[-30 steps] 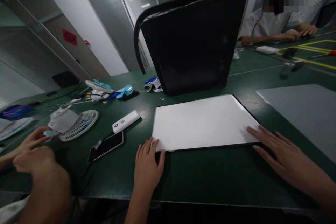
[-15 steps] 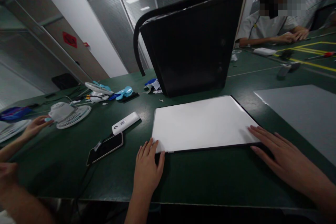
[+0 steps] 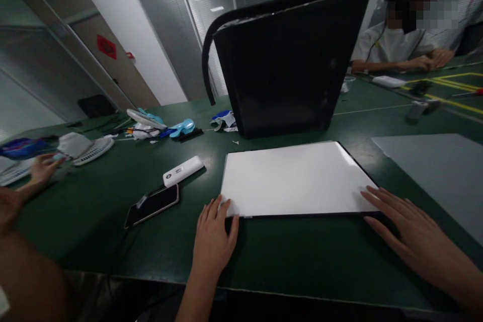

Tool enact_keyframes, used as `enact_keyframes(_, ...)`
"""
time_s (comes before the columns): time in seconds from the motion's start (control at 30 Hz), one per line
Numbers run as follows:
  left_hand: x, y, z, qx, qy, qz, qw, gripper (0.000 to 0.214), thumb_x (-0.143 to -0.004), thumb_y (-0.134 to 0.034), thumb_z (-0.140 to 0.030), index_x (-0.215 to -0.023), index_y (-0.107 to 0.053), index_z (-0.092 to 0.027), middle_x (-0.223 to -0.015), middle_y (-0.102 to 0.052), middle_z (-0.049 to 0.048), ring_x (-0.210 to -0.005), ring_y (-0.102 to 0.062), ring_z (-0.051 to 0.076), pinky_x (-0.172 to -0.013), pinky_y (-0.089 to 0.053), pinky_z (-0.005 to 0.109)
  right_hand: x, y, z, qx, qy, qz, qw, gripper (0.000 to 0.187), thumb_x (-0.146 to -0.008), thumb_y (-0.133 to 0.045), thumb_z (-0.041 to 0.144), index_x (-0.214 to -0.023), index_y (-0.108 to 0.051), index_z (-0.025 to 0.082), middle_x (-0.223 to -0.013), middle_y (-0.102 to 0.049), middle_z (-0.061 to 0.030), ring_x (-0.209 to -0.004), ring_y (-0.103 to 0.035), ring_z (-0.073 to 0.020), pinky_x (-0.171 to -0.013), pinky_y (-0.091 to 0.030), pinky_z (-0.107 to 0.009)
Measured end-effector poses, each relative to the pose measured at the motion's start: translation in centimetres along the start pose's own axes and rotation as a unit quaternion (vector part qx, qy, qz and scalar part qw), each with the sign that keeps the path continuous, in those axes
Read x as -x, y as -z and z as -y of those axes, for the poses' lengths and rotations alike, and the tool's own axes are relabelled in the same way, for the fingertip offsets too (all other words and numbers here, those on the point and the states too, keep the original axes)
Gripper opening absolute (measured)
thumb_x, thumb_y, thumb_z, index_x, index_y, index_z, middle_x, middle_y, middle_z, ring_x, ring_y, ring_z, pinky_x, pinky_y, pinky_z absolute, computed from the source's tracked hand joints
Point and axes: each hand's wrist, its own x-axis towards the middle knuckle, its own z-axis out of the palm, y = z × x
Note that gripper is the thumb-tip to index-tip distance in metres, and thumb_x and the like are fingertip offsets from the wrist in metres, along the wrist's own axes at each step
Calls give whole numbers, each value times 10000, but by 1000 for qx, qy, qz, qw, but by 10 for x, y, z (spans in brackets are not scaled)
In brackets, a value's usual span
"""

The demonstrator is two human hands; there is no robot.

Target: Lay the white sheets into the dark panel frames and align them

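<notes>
A flat white panel with a thin dark edge [image 3: 294, 178] lies on the green table [image 3: 302, 261] in front of me. My left hand [image 3: 215, 236] rests at its near left corner, fingertips on the white surface and thumb by the near edge. At the near right corner my right hand [image 3: 403, 231] lies with its fingers stretched over the edge. Both hands are open and grip nothing. Behind the panel stands a large black panel [image 3: 287, 65], tilted, with a black strip [image 3: 264, 12] curving along its top.
Left of me are a white power bank [image 3: 183, 170] and a smartphone [image 3: 153, 205] with a cable. Another person's hand [image 3: 42, 168] is at white fan parts [image 3: 92, 152]. A grey sheet [image 3: 437, 166] lies to the right. Across the table sits a person [image 3: 400, 45].
The view has shifted slightly. The other person's hand at the left has moved left with a white fan part. My hands keep their places at the white panel's corners.
</notes>
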Motion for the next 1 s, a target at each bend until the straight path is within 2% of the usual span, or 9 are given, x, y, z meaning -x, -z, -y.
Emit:
enact_keyframes(0.13,-8,15,-4,10,47,46,998,469,-1063,-480,-418,-1432,-649,-182,-1578,-553,132,-1468,-499,327,-1284,-365,526,0,-1,-4,-5,1,1,1000,710,-1034,-348,692,-1675,-274,396,-1739,-218,-17,-1544,-336,-386,-1214,-394,-724)
enact_keyframes(0.23,-28,28,-7,10,90,87,992,519,-1089,-417,-455,-1487,-594,-173,-1499,-614,144,-1364,-592,306,-1194,-467,457,2,-9,-11,7,15,11,1000,731,-1020,-361,700,-1683,-231,422,-1713,-292,-10,-1536,-352,-386,-1213,-370,-751)
enact_keyframes(0.3,-50,31,-9,2,99,107,989,572,-1076,-443,-516,-1485,-588,-143,-1406,-668,185,-1275,-649,354,-1116,-519,495,3,-14,-15,12,21,12,1000,731,-1019,-364,702,-1682,-236,421,-1701,-320,-12,-1530,-365,-382,-1222,-353,-754)
enact_keyframes(0.37,-75,27,-11,-9,104,123,987,637,-1031,-532,-574,-1457,-596,-104,-1383,-673,232,-1264,-649,418,-1094,-517,553,3,-16,-17,12,17,7,1000,745,-1018,-365,710,-1679,-278,379,-1708,-303,-36,-1536,-352,-387,-1232,-351,-737)
enact_keyframes(0.47,-114,14,-16,-12,111,126,986,614,-1048,-543,-560,-1436,-590,-87,-1461,-620,255,-1358,-593,404,-1138,-483,540,2,-14,-14,7,-1,-8,1000,764,-1026,-364,718,-1664,-349,299,-1716,-281,-68,-1538,-349,-389,-1236,-377,-697)
enact_keyframes(0.6,-144,-1,-20,-10,116,116,986,549,-1074,-549,-574,-1389,-621,-130,-1428,-642,187,-1314,-628,321,-1121,-507,537,1,-7,-7,11,2,-28,1000,692,-1064,-357,682,-1636,-395,294,-1702,-316,-56,-1521,-390,-358,-1207,-433,-681)
enact_keyframes(0.67,-148,-7,-19,-11,112,113,987,536,-1077,-549,-580,-1378,-627,-144,-1377,-667,156,-1251,-661,295,-1087,-535,530,1,-6,-4,17,4,-32,999,667,-1080,-350,661,-1639,-378,299,-1702,-319,-54,-1523,-392,-341,-1208,-434,-679)
enact_keyframes(0.77,-146,-14,-13,-13,93,112,989,535,-1096,-500,-538,-1406,-611,-116,-1426,-644,200,-1288,-653,310,-1103,-523,508,1,-4,-2,25,3,-18,1000,664,-1086,-353,665,-1647,-352,309,-1699,-327,-47,-1534,-379,-315,-1240,-392,-680)
enact_keyframes(1.0,-134,-28,3,-9,42,123,991,643,-1082,-454,-521,-1539,-497,-71,-1676,-379,269,-1561,-398,375,-1261,-357,495,1,-3,-3,31,17,13,999,674,-1080,-369,678,-1656,-339,329,-1703,-321,-26,-1574,-298,-313,-1245,-383,-685)
